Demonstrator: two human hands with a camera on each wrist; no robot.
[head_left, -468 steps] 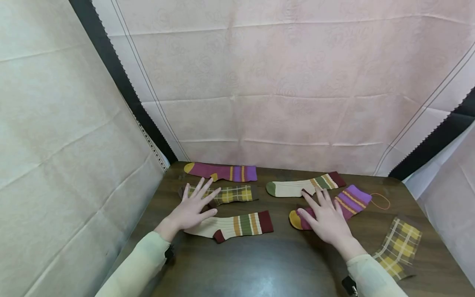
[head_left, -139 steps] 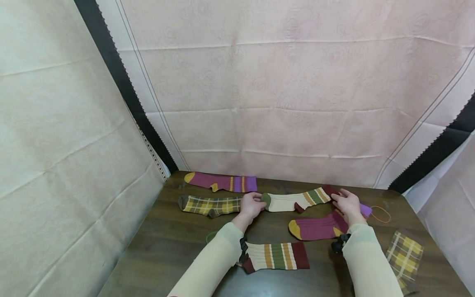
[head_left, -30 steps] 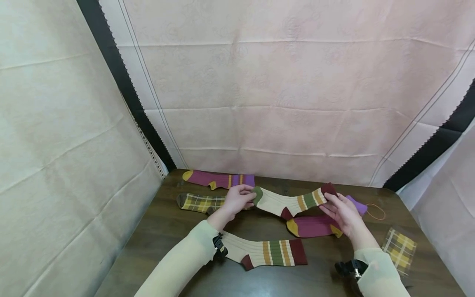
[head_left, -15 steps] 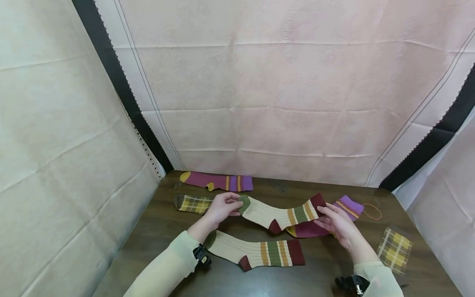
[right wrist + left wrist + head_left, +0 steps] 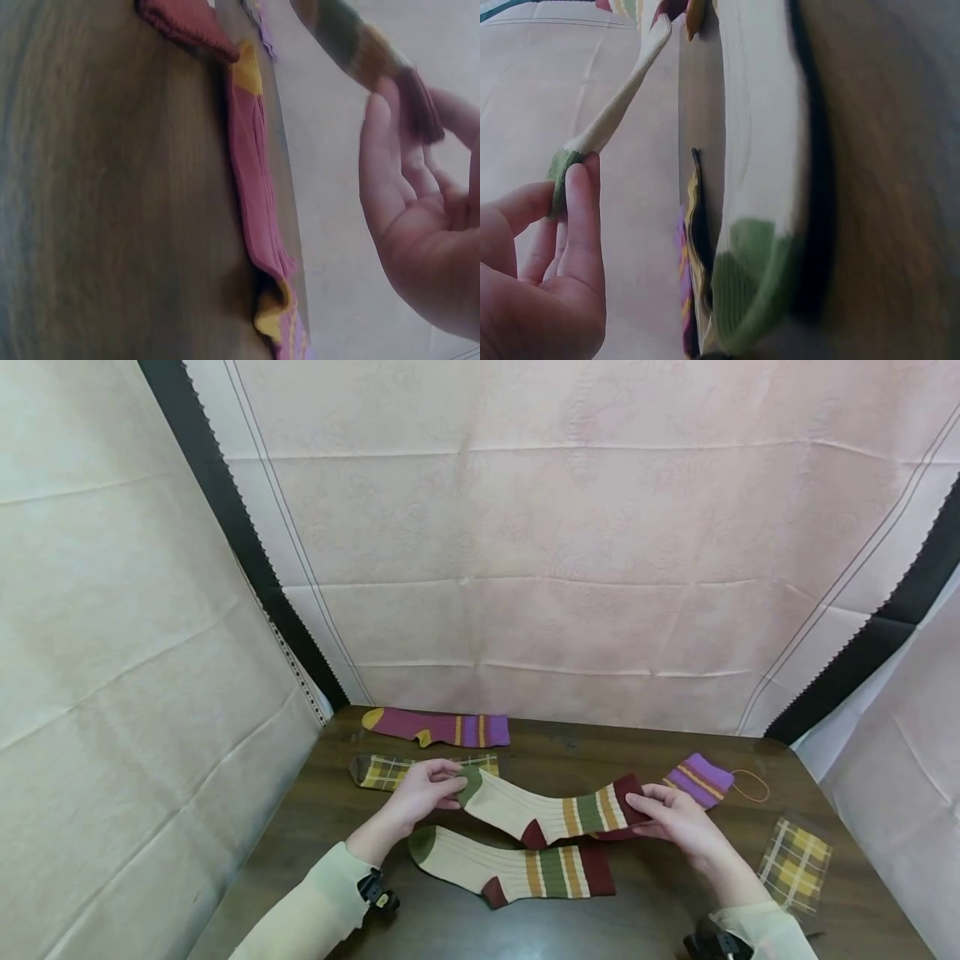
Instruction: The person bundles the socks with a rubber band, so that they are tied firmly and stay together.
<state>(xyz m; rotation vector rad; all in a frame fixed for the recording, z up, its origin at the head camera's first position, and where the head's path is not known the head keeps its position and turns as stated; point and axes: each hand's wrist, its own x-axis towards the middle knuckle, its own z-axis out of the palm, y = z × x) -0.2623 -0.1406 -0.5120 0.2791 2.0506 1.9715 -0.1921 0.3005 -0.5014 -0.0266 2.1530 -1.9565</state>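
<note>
Both hands hold one cream sock (image 5: 517, 806) with green toe, maroon heel and striped cuff, stretched sideways above the table. My left hand (image 5: 422, 793) pinches its green toe; in the left wrist view the thumb and fingers (image 5: 583, 217) close on that toe. At the maroon cuff, my right hand (image 5: 675, 822) pinches the other end, also seen in the right wrist view as a cuff (image 5: 416, 105) between thumb and fingers. A matching cream sock (image 5: 510, 868) lies flat just below, nearer the body. Behind the held sock, a purple sock (image 5: 701, 779) is mostly hidden.
On the dark wooden table (image 5: 465, 935), another purple sock (image 5: 438, 727) lies at the back left. A yellow plaid sock (image 5: 382, 771) is partly covered by the left hand. A second plaid sock (image 5: 797, 864) lies at the right, and a thin loop (image 5: 752, 787) by the purple cuff.
Lifted off the table, the cream sock has come toward the body and left, to just behind its match. Earlier, the matching sock was shifted right and nearer. Both hands were spread open at first.
</note>
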